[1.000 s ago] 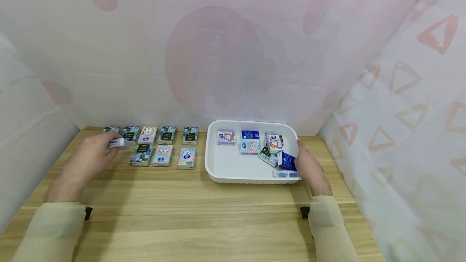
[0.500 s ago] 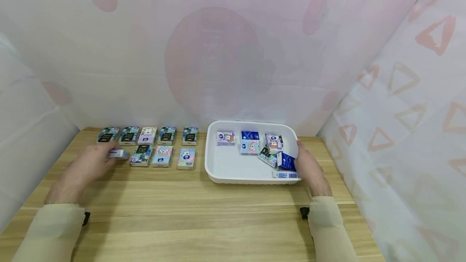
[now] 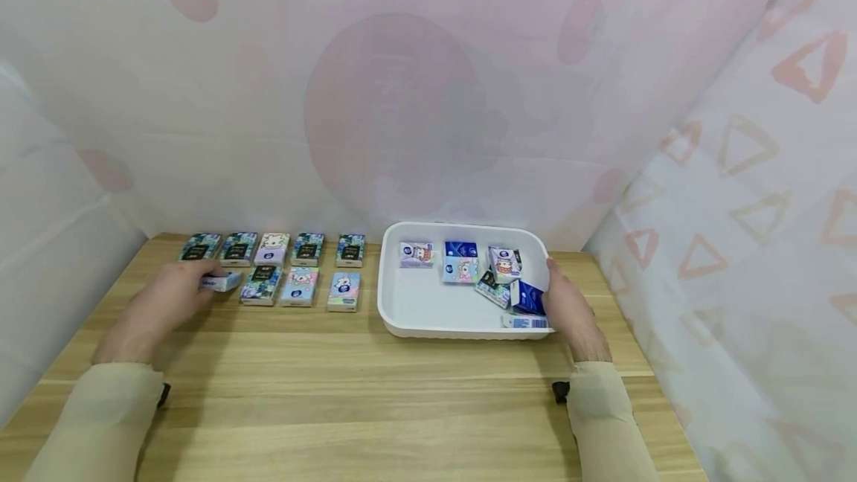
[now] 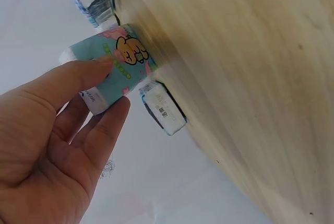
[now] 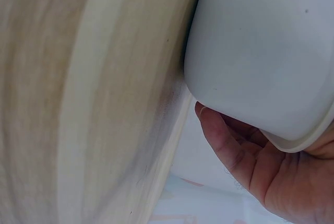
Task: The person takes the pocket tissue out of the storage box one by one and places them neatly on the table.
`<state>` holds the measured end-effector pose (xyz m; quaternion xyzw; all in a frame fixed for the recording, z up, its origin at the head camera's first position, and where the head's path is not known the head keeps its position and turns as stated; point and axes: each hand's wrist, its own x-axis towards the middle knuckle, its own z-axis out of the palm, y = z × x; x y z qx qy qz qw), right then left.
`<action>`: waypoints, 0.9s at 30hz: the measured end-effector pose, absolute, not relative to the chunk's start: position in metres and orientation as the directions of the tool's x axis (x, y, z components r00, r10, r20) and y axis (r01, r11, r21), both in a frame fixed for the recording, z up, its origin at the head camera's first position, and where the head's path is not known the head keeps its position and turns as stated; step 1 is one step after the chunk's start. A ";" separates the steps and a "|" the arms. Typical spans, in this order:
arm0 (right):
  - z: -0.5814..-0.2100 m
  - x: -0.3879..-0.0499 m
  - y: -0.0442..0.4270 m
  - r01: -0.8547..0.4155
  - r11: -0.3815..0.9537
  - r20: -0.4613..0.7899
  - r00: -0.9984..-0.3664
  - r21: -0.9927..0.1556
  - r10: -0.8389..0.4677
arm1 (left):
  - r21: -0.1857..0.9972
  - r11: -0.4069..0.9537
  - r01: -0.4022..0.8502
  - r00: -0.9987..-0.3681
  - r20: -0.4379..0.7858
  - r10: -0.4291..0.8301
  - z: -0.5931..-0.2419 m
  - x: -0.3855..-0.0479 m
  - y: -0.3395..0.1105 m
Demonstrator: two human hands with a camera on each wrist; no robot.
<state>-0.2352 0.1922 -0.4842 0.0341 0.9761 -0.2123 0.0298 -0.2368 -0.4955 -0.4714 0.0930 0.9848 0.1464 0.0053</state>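
In the head view my left hand (image 3: 167, 297) is at the left end of the front row, pinching a small tissue pack (image 3: 223, 282). The left wrist view shows this tissue pack (image 4: 117, 67) is light blue with a cartoon figure, between thumb and fingertips. One end of it is at or close to the tabletop; contact cannot be told. Dark floral packs (image 3: 201, 246) stand just behind it. My right hand (image 3: 569, 311) grips the right rim of a white plastic bin (image 3: 428, 311). Below the rim, its thumb or finger lies along the bin wall (image 5: 250, 51).
A back row of tissue packs (image 3: 273, 249) runs along the wall. In front are a dark floral pack (image 3: 260, 285) and two pastel packs (image 3: 299, 286). Several more packs (image 3: 460, 268) lie loosely in the bin, mostly toward its right. Fabric walls enclose the wooden table (image 3: 361, 400).
My left hand has lowered the tissue pack and drawn it slightly toward me, uncovering the dark floral pack at the back left. The right hand and the bin have stayed put.
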 end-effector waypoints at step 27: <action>-0.485 -0.236 0.192 0.081 0.903 -0.074 -0.996 -0.422 0.055 | 0.273 0.948 0.162 -0.981 -0.064 0.185 -0.475 -0.247 -0.489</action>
